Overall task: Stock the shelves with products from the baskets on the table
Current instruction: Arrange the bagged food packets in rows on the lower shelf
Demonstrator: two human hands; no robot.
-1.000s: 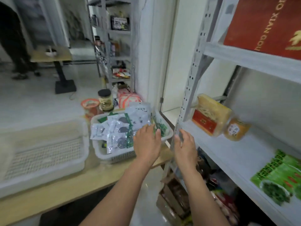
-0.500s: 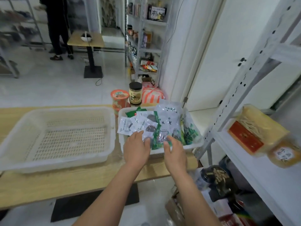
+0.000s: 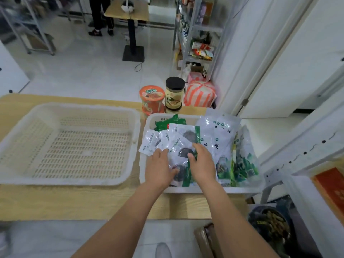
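Observation:
A white basket (image 3: 204, 190) on the wooden table (image 3: 83, 202) holds several clear packets of dark dried goods (image 3: 181, 151), bigger white packets (image 3: 222, 135) and a green pack (image 3: 167, 123). My left hand (image 3: 159, 167) rests on the small packets at the basket's left side, fingers fairly straight and thumb on a packet. My right hand (image 3: 202, 165) lies beside it, and its thumb and forefinger pinch the green edge of the top dark-goods packet. The white metal shelf (image 3: 316, 146) stands at the right, mostly out of frame.
An empty white slotted basket (image 3: 65, 108) takes up the table's left half. An orange noodle cup (image 3: 151, 97) and a black-lidded jar (image 3: 174, 92) stand behind the full basket. A striped bag (image 3: 200, 94) sits on the floor. A person's legs (image 3: 100, 15) show far back.
The view has swung left and down from the shelf to the table. Both hands have moved onto the packets in the right basket, and the right hand has closed on one.

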